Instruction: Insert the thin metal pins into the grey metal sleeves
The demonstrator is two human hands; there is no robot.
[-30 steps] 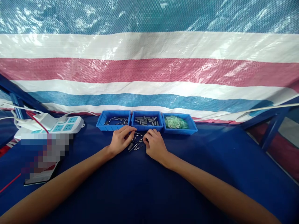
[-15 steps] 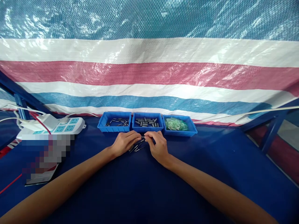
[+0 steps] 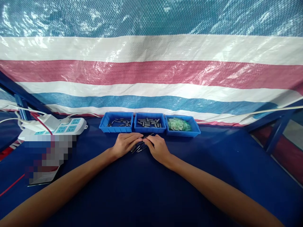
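Observation:
My left hand (image 3: 126, 144) and my right hand (image 3: 159, 148) meet fingertip to fingertip just in front of the blue bins. Both are closed in a pinch on a thin metal rod (image 3: 149, 136), whose dark end sticks out above my right fingers. Its middle is hidden by the fingertips. Several slim pointed metal pieces (image 3: 141, 148) lie on the table below and between my hands, partly covered by the left fingers.
Three blue bins stand in a row: slim metal pieces in the left bin (image 3: 115, 129), grey cylinders in the middle bin (image 3: 150, 129), clear greenish plastic pieces in the right bin (image 3: 183, 133). A power strip (image 3: 81, 124) with cables lies left, near a blurred flat object. Striped sheeting (image 3: 151, 72) hangs behind.
My right fingertips have shifted slightly left against the left ones. The rod's dark end now shows above the right hand. The view has tilted slightly.

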